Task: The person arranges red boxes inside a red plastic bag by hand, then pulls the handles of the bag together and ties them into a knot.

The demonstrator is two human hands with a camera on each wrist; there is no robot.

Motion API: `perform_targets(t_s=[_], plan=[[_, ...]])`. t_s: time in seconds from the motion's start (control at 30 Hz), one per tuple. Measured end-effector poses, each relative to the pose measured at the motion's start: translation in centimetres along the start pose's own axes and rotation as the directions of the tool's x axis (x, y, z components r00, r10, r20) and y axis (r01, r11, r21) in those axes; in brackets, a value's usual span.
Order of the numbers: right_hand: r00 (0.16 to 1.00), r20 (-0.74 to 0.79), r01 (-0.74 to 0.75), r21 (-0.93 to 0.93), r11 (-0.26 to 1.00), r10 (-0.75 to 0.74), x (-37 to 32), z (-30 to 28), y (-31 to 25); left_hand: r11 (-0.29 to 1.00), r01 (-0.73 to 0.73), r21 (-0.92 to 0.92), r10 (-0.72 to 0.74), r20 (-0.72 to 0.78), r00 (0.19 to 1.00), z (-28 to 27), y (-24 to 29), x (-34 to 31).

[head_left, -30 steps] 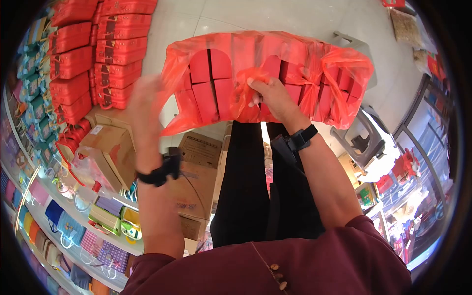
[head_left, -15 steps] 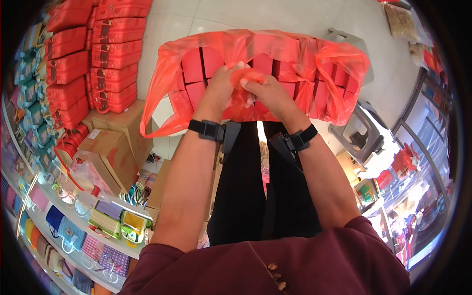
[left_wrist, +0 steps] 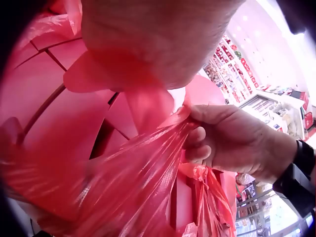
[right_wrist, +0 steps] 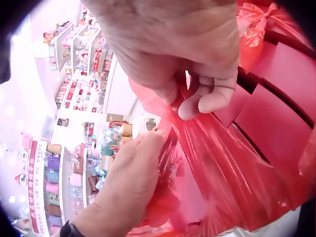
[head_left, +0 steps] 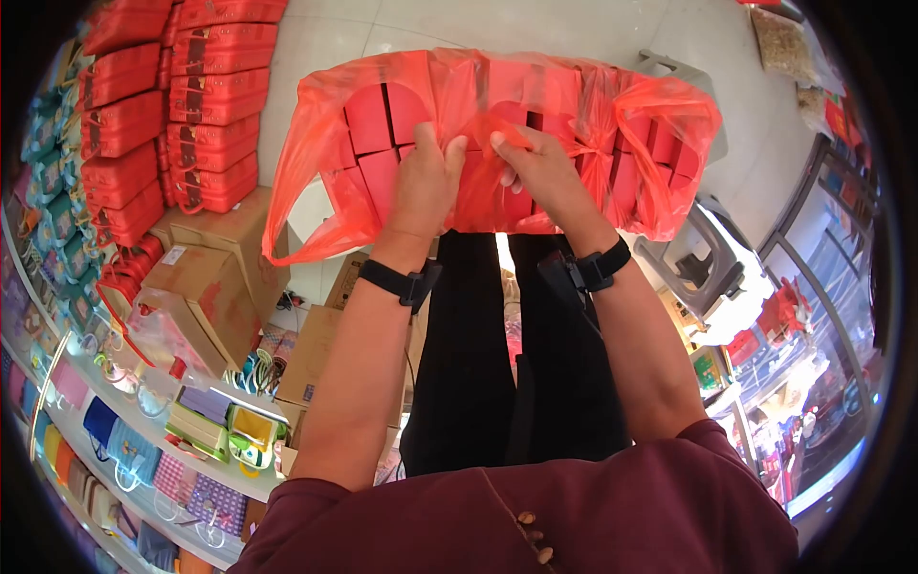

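Observation:
A thin red plastic bag (head_left: 459,67) full of red boxes (head_left: 369,124) lies across in front of the person. My right hand (head_left: 550,177) pinches a gathered strip of the bag's plastic between thumb and fingers, which the right wrist view shows pulled into taut folds. Close beside it, my left hand (head_left: 421,191) grips the plastic too, its fingertips mostly hidden by the film. Right of both hands, a tied knot (head_left: 595,158) draws the bag together over the boxes. A loose handle loop (head_left: 277,230) hangs at the bag's left end.
Stacked red cases (head_left: 215,96) stand on the floor at left, above cardboard boxes (head_left: 206,297). A shelf (head_left: 258,483) with small bags curves along the lower left. Under the bag's right end is a grey plastic stool (head_left: 693,277), near a glass door (head_left: 813,249).
The left hand came in from the left side to the middle of the bag and took hold of the plastic beside the right hand. The hands have since drawn slightly apart.

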State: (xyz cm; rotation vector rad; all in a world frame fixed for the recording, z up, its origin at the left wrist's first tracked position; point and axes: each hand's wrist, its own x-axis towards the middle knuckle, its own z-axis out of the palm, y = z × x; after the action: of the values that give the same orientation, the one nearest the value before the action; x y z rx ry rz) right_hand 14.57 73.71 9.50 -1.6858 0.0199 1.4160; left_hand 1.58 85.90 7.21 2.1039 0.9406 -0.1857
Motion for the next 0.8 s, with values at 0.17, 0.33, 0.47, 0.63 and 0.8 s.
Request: perform_targets(t_s=[0.17, 0.33, 0.47, 0.63, 0.8], plan=[[0.787, -0.029, 0.523, -0.501, 0.690, -0.617, 3.6, -0.6, 2.9, 0.977, -0.158, 0.139, 0.161, -0.007, 0.987, 0.5, -1.5, -0.2], [0.945, 0.003, 0.306, -0.352, 0.884, -0.326, 3.4, 0.0, 0.2, 0.965, -0.163, 0.208, 0.149, 0.083, 0.985, 0.7, -1.7, 0.1], [0.982, -0.033, 0.169, -0.267, 0.949, -0.184, 4.1, 0.9, -1.1, 0.967, -0.180, 0.178, 0.156, 0.141, 0.978, 0.4, -1.4, -0.4], [0.967, 0.013, 0.240, -0.394, 0.887, -0.256, 5.1, 2.0, -1.3, 0.965, -0.228, 0.130, 0.211, 0.132, 0.969, 0.5, -0.9, -0.8], [0.909, 0.139, 0.392, -0.602, 0.695, -0.392, 6.3, 3.5, -1.3, 0.997, -0.044, 0.062, 0.040, 0.060, 0.997, 2.3, -0.8, -1.3]])
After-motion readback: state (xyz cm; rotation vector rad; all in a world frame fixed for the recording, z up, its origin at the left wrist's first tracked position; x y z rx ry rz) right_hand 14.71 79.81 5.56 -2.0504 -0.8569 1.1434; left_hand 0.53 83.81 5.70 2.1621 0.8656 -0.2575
